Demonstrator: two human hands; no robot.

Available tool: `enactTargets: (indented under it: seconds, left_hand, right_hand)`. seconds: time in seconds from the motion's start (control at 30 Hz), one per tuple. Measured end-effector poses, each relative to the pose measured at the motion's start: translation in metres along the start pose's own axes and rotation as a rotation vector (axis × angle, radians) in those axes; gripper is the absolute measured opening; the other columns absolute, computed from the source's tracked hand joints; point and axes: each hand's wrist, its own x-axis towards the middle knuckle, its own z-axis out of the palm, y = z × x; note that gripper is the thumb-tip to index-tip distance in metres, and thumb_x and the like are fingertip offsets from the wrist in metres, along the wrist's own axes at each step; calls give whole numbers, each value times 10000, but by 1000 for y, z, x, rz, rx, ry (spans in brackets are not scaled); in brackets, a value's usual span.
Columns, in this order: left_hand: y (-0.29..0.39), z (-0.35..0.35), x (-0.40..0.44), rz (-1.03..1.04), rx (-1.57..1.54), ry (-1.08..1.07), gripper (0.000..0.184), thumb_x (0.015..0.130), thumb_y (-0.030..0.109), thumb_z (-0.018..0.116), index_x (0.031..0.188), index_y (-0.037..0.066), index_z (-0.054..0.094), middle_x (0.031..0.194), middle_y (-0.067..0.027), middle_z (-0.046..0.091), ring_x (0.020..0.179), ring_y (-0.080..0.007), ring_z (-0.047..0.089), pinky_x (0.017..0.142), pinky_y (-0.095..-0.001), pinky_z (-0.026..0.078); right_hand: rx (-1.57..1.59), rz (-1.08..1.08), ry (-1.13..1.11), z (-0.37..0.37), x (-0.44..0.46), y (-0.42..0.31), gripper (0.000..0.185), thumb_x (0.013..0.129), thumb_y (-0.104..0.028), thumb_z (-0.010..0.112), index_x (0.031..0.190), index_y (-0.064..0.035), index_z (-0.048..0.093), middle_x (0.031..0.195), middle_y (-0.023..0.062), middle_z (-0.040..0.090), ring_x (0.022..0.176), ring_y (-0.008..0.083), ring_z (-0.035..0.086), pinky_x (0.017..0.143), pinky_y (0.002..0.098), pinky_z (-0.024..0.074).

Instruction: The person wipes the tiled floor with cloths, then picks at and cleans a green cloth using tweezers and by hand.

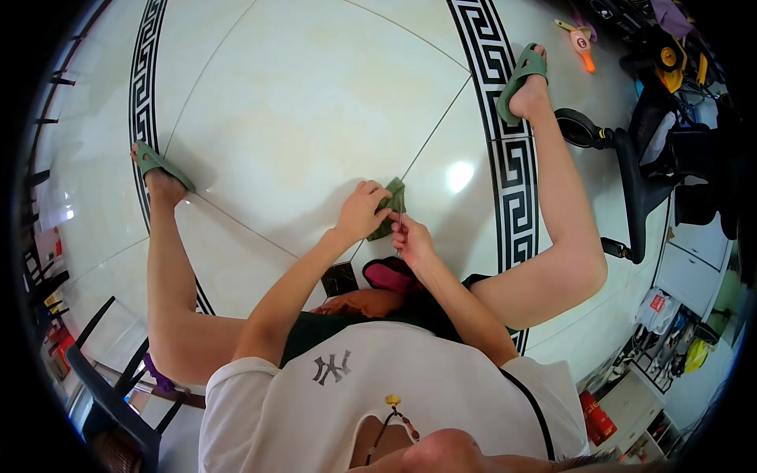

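A small dark green cloth-like piece lies on the glossy tiled floor between my legs. My left hand is on its left side, fingers bent and gripping it. My right hand is at its lower right edge, closed with thumb and fingertips pinched around a thin metallic tool. The tool's tip is against the green piece and too small to make out. Both hands are close together, with the fingertips nearly touching.
A pink and black item and a dark square object lie near my lap. My legs, in green slippers, spread to both sides. An orange-and-white toy is at upper right, near a black wheeled frame. A dark chair stands at lower left.
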Motion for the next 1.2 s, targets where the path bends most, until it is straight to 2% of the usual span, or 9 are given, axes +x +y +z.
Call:
enactTargets:
  seconds: [0.2,0.33,0.43,0.6,0.7,0.93,1.03,1.17,1.2]
  left_hand:
    - [1,14,-6,-83,83,111,249,702,54,698,939,82,624,994,-78,555,961,-291,527,775,-384,479]
    - [3,13,-10,-79,65,159,265,715,20,664,971,82,633,998,-76,553,965,-284,525,784,-382,473]
    - [4,5,-5,193,150,191,292,730,11,621,1018,59,635,998,-76,553,966,-272,526,812,-372,462]
    - [-10,8,16,330,140,14,320,746,50,571,1059,28,635,987,-65,549,978,-246,512,852,-352,438]
    - [-12,4,37,339,209,-60,318,761,84,559,1067,35,630,966,-56,540,977,-232,502,848,-342,431]
    - [-4,2,40,419,398,-136,350,775,102,551,1118,67,615,949,-37,524,953,-212,489,819,-344,422]
    - [0,2,68,416,436,-78,353,766,112,557,1113,76,607,953,-32,523,954,-209,487,827,-335,412]
    - [2,-10,77,428,502,-195,344,755,119,563,1095,94,613,972,-23,522,963,-203,482,827,-332,401]
    - [-2,-10,78,447,481,-180,345,753,120,566,1093,96,615,968,-23,524,963,-205,482,825,-334,399]
  right_hand:
    - [33,55,-19,-5,22,6,216,943,-176,513,1015,21,568,678,2,459,514,72,317,434,210,254]
    - [53,17,-13,12,28,-7,138,941,-122,476,894,-6,536,661,5,444,487,74,306,409,210,243]
    - [100,79,-2,27,28,-11,189,939,-82,420,760,-56,476,637,7,430,470,77,300,397,220,225]
    - [97,3,-35,38,32,-13,240,923,-73,328,704,-102,422,619,-3,394,453,77,263,388,235,195]
    - [152,-100,33,52,45,-26,244,927,-101,332,701,-102,423,612,-4,385,447,78,257,385,241,184]
    - [10,36,17,40,35,-35,252,948,-170,339,719,-119,432,596,-26,376,425,71,231,375,234,170]
    - [108,-3,45,50,50,-60,269,961,-179,331,712,-135,425,560,-47,342,395,64,210,351,222,147]
    - [222,8,-3,53,50,-59,234,958,-158,309,764,-124,437,565,-44,344,392,60,212,346,215,151]
    - [226,126,-31,46,44,-49,211,952,-151,308,789,-119,439,578,-39,353,396,60,224,347,212,161]
